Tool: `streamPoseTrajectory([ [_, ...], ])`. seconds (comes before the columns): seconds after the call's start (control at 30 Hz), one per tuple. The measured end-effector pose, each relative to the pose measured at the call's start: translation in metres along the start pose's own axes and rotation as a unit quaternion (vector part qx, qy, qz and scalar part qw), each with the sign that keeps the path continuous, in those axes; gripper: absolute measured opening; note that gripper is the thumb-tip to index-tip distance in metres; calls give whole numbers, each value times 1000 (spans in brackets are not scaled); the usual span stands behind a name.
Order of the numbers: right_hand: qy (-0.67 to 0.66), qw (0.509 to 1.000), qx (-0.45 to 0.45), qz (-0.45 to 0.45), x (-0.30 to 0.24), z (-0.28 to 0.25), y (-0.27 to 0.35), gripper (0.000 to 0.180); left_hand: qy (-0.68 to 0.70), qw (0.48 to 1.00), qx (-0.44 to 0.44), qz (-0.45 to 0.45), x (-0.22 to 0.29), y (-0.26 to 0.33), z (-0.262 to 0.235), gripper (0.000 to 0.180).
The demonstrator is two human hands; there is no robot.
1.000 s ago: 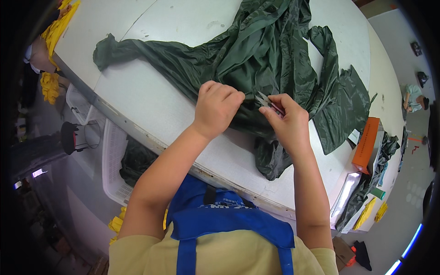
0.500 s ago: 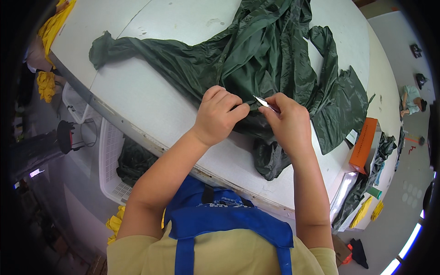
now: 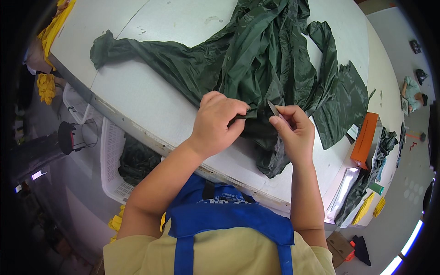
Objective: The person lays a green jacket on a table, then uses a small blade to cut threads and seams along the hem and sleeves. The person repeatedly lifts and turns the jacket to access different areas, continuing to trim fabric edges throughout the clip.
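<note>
A dark green garment [image 3: 256, 64] of thin, shiny fabric lies crumpled across the white table. My left hand [image 3: 215, 120] is closed on a fold of it near the table's front edge, thumb and forefinger pinching a narrow strip. Just to the right, my right hand [image 3: 297, 135] grips small metal thread snips [image 3: 273, 109], their pointed blade up and to the left. Between the hands, the blade tip is beside the fabric; whether it touches cannot be made out. Most of the snips' handle is hidden in my fingers.
A white plastic basket [image 3: 108, 160] with dark fabric stands below the table edge at left. On the table's right are an orange box [image 3: 365, 141] and dark cloth pieces. Yellow fabric [image 3: 46, 87] hangs at far left. Another person [image 3: 412, 95] is at far right.
My right hand has moved slightly down and right, and the snips now point more upward. My left hand has turned, with a fabric strip now showing between its fingers.
</note>
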State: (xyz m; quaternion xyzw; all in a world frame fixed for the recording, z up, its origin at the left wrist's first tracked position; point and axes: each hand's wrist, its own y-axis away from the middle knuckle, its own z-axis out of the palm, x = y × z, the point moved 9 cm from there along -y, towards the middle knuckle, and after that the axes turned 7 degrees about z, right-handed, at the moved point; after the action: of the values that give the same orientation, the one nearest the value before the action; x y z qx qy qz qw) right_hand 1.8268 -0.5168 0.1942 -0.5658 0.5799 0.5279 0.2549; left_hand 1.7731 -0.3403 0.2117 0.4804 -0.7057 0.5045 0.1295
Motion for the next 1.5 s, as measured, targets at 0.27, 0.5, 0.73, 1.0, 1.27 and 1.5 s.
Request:
streamPoseTrajectory([
  [0.27,113,989,-41,-84,-29,16,22,22,60,986,-32,-153,4,6,6,16],
  [0.5,135,986,-23,-92,-26,19,27,23,232,923,-7,-308,-17,24,17,4],
  [0.73,186,978,-3,-96,-35,13,31,28,295,900,26,-319,-21,35,17,6],
  [1.0,401,903,-44,-146,-73,34,49,24,94,978,-36,-185,2,24,5,4],
  [1.27,493,844,-46,-204,-85,49,56,20,67,984,-32,-159,7,23,6,4],
  [1.5,445,877,-2,-181,-80,28,48,19,75,983,-17,-167,1,30,-3,4],
])
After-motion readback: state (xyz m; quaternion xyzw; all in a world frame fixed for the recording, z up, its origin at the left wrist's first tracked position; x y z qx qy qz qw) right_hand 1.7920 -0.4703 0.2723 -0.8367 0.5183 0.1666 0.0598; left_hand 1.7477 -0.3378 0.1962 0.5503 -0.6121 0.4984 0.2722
